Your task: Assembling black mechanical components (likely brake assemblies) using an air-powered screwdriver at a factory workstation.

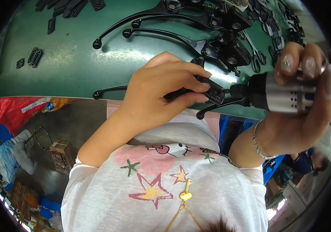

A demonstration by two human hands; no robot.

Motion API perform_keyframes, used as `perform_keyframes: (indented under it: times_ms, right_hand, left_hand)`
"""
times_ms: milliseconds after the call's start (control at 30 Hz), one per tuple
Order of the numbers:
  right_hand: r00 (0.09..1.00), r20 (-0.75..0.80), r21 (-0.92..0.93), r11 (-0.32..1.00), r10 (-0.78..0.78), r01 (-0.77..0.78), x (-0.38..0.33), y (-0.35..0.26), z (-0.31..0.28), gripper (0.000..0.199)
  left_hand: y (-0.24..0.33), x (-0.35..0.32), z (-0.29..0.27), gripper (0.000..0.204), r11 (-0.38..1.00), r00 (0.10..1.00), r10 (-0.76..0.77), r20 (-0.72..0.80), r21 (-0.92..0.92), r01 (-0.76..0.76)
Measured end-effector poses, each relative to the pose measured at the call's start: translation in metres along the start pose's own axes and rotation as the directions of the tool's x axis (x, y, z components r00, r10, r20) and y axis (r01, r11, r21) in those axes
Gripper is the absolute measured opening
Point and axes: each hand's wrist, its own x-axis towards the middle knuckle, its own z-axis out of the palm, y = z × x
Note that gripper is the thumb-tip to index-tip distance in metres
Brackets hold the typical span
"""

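My left hand (159, 83) is closed around a black brake lever assembly (214, 94), fingers and thumb on its reservoir block. Its lever (111, 89) sticks out to the left beyond my wrist; the middle is hidden behind my hand. In my right hand (302, 129) is a silver and black power screwdriver (287, 92), lying sideways with its nose toward the block. The nose is at a small screw (226, 91) on the block's right end; whether they touch, I cannot tell. A thin black trigger lever (211, 110) runs below the nose.
Three similar brake lever assemblies (227, 46) lie on the green table (68, 73) beyond my hands. Scissors (256, 54) rest to their right. Flat black parts (70, 7) sit at far left, smaller ones (35, 57) nearer, and a pile (268, 19) at far right.
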Motion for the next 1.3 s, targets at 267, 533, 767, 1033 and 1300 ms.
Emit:
perform_keyframes:
  times_ms: [267, 533, 767, 1033, 1300]
  right_hand:
    - [0.356, 0.922, 0.238, 0.949, -0.153, -0.209, 0.069, 0.007, -0.053, 0.025]
    - [0.540, 0.818, 0.330, 0.930, -0.198, -0.160, 0.053, 0.010, -0.035, 0.026]
    - [0.950, 0.273, 0.376, 0.926, -0.150, 0.038, 0.017, 0.013, -0.024, 0.029]
    - [0.964, 0.257, 0.310, 0.951, -0.074, -0.009, 0.013, 0.017, -0.014, 0.023]
    - [0.771, 0.618, 0.402, 0.904, -0.153, -0.144, 0.045, 0.030, -0.011, 0.019]
  left_hand:
    - [0.000, -0.003, 0.000, 0.019, 1.000, 1.000, -0.013, 0.003, -0.026, 0.013]
    - [-0.005, -0.006, 0.006, 0.020, 1.000, 1.000, -0.003, -0.024, -0.014, 0.003]
    - [-0.003, -0.006, 0.007, 0.042, 0.993, 0.993, -0.109, -0.045, -0.060, 0.106]
    - [-0.006, -0.008, 0.007, 0.052, 0.994, 0.995, -0.090, -0.046, -0.064, 0.087]
    - [-0.002, -0.006, 0.001, 0.053, 0.994, 0.995, -0.099, 0.031, -0.050, 0.101]
